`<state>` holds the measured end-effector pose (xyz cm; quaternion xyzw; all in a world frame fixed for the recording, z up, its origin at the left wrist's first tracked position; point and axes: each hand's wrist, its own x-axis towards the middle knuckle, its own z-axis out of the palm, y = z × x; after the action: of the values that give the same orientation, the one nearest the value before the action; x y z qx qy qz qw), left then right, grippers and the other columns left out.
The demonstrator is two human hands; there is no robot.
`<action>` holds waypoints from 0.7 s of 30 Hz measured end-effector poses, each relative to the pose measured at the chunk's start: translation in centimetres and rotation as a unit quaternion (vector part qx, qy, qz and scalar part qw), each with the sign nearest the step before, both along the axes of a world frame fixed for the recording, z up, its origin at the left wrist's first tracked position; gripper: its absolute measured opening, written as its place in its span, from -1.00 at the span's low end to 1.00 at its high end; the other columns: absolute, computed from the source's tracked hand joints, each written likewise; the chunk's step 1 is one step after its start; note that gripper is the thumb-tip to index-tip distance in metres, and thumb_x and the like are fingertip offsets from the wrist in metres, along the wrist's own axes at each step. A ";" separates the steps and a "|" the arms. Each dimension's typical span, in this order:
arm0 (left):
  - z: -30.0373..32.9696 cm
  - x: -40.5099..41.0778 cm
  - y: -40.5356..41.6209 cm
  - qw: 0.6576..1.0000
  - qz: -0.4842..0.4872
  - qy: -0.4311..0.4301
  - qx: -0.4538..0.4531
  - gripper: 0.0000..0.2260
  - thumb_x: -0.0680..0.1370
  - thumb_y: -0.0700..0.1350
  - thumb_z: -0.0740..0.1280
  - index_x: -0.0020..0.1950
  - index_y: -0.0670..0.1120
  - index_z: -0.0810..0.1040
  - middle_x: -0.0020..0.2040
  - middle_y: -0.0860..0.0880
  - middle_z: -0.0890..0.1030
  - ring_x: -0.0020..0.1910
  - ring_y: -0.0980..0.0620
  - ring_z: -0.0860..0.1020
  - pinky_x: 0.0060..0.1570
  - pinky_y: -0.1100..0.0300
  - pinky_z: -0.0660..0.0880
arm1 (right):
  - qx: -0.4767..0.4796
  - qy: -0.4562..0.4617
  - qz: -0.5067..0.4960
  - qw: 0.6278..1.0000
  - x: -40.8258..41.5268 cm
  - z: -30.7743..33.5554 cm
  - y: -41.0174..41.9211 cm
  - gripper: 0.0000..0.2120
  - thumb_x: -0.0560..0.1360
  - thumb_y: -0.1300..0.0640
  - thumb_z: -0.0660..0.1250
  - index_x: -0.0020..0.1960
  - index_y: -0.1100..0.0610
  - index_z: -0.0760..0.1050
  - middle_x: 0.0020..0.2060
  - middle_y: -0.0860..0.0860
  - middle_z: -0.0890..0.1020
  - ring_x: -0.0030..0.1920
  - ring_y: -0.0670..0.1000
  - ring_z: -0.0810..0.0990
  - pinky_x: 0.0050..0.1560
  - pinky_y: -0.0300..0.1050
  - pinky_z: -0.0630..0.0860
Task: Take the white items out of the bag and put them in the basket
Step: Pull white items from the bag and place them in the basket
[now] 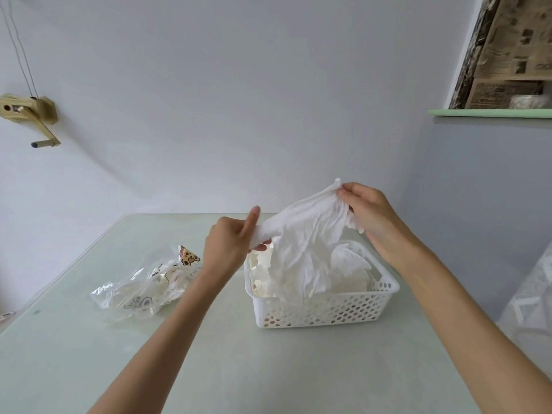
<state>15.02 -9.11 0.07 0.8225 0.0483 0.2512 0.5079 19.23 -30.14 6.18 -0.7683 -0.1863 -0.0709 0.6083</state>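
White cloth [310, 234], thin and crumpled, hangs stretched between the two hands above the basket [325, 309], its lower folds trailing down among the other white items [352, 264] already heaped inside. It looks very light and limp, with no stiffness of its own, so it will sag wherever it is not held; it seems unlikely to slip or break, and any bunched edge or corner should serve as a hold. The left hand [230, 246] has its fingers curled round one gathered end, forefinger sticking up, just over the basket's near-left corner. The right hand [367, 213] pinches the opposite end higher up, thumb and fingertips closed on a tuft of fabric. The hands are apart, the cloth taut between them. On the pale surface [209, 354], left of the basket, lies the clear printed bag [143, 285], with pale contents showing through.
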 end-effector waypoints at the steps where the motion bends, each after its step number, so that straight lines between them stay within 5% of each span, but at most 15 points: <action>1: 0.0 0.1 0.2 1.000 0.022 -0.005 -0.018 -0.49 0.61 0.19 0.12 -0.29 -0.07 0.69 -0.34 0.04 0.69 -0.28 0.10 0.67 -0.01 0.04 0.59 | -0.010 -0.013 -0.005 1.000 0.0 0.2 0.5 -0.78 0.62 0.14 0.17 -0.03 0.25 0.51 -0.18 0.09 0.49 -0.15 0.03 0.45 -0.06 -0.06 0.35; 4: 0.4 0.0 0.1 0.989 -0.097 -0.003 -0.114 -0.43 0.56 0.32 0.00 0.04 -0.05 0.65 0.05 0.01 0.69 -0.04 0.12 0.66 0.04 0.12 0.56 | -0.034 -0.032 -0.001 0.999 -0.1 1.3 1.5 -0.80 0.63 0.13 0.11 -0.04 0.19 0.46 -0.17 0.05 0.41 -0.15 0.02 0.38 -0.08 -0.09 0.29; 6: 0.4 -0.1 -1.2 0.968 -0.232 0.037 -0.086 -0.38 0.49 0.44 -0.02 0.28 0.07 0.48 0.26 0.12 0.55 0.17 0.15 0.56 0.19 0.15 0.48 | -0.047 -0.035 0.011 0.998 -0.2 1.9 2.1 -0.81 0.64 0.16 0.09 -0.07 0.12 0.45 -0.16 0.06 0.42 -0.14 0.02 0.39 -0.09 -0.11 0.30; 11: -0.2 0.3 -3.5 0.958 -0.270 0.024 -0.095 -0.58 0.44 0.25 0.38 0.18 0.04 0.54 0.01 0.00 0.69 0.01 0.04 0.65 0.18 0.02 0.54 | -0.086 -0.038 -0.018 0.995 -0.3 2.7 2.0 -0.81 0.66 0.11 0.07 -0.01 0.12 0.42 -0.15 0.05 0.41 -0.13 -0.01 0.39 -0.18 -0.15 0.29; 14: 0.5 0.2 -2.6 0.956 -0.269 -0.009 -0.114 -0.74 0.55 0.04 0.32 0.02 -0.14 0.62 -0.17 -0.02 0.65 -0.15 0.10 0.58 0.03 0.22 0.51 | -0.035 0.015 0.030 0.999 -0.1 3.4 0.6 -0.80 0.63 0.08 0.14 -0.14 0.07 0.41 -0.24 0.01 0.42 -0.20 -0.03 0.41 -0.19 -0.11 0.28; 16: 1.1 0.4 -2.3 0.959 -0.262 -0.028 -0.105 -0.77 0.57 0.00 0.30 -0.08 -0.14 0.63 -0.20 -0.01 0.61 -0.16 0.10 0.54 0.04 0.18 0.48 | -0.037 0.030 0.061 0.997 0.1 3.8 -0.3 -0.78 0.60 0.06 0.20 -0.21 0.07 0.41 -0.33 -0.04 0.42 -0.29 -0.07 0.42 -0.23 -0.17 0.31; 21: 3.0 1.2 -2.8 0.975 -0.157 -0.074 -0.135 -0.80 0.64 -0.06 0.19 -0.08 -0.09 0.54 -0.21 0.06 0.50 -0.26 0.22 0.45 -0.17 0.40 0.40 | -0.202 -0.163 -0.106 0.960 1.3 3.5 0.2 -0.81 0.58 0.03 0.23 -0.15 0.09 0.46 -0.36 -0.12 0.43 -0.35 -0.10 0.39 -0.28 -0.19 0.30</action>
<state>16.21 -11.88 3.09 0.7227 -0.0861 0.2197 0.6497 20.51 -29.91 9.68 -0.8688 -0.2107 -0.2196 0.3906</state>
